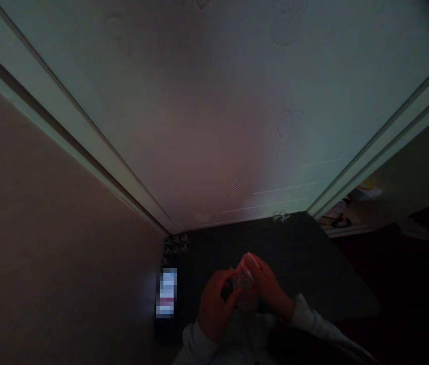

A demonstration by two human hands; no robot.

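The room is very dim. Both of my hands meet low in the picture over a dark table (pixel 298 253). My left hand (pixel 216 301) is curled around the side of a small pale object (pixel 245 291), perhaps a clear container, too dark to name. My right hand (pixel 265 281) is closed over its top, fingers wrapped. Pale sleeves cover both wrists.
A lit phone screen (pixel 167 293) lies on the table to the left of my hands. A pale wall (pixel 214 101) with faint heart marks rises behind the table. A small dark cluster (pixel 175 244) sits in the corner. Papers (pixel 341 213) lie at the right.
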